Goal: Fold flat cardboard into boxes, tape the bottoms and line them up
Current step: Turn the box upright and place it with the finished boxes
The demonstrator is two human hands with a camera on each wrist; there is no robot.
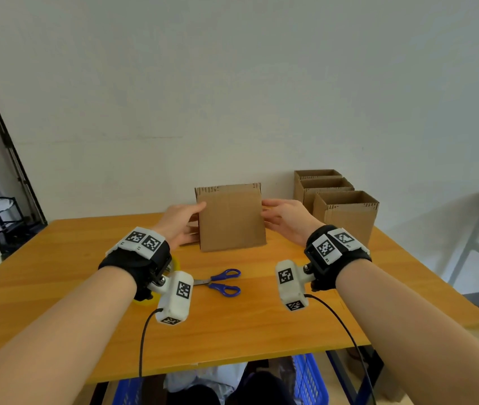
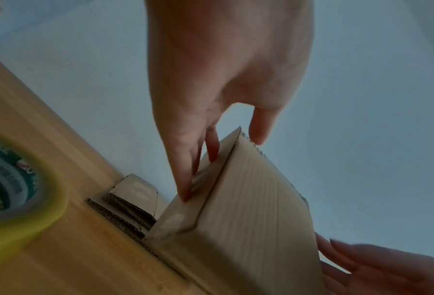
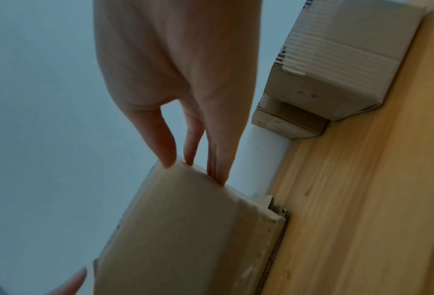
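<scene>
Nearest you, at 6 o'clock on the wooden table (image 1: 57, 287), lie the blue-handled scissors (image 1: 220, 283); the yellow tape roll (image 2: 21, 209) sits just left of them under your left wrist, and its core label has print too blurred to read. Beyond, at 12 o'clock, the cardboard box (image 1: 231, 219) stands on the table. Your left hand (image 1: 181, 222) presses its left side with straight fingers; your right hand (image 1: 283, 216) touches its right side likewise, fingers extended. Flat cardboard pieces (image 2: 127, 205) lie just left of the box. At 1 o'clock, three open-topped finished boxes (image 1: 346, 214) stand in line against the wall.
</scene>
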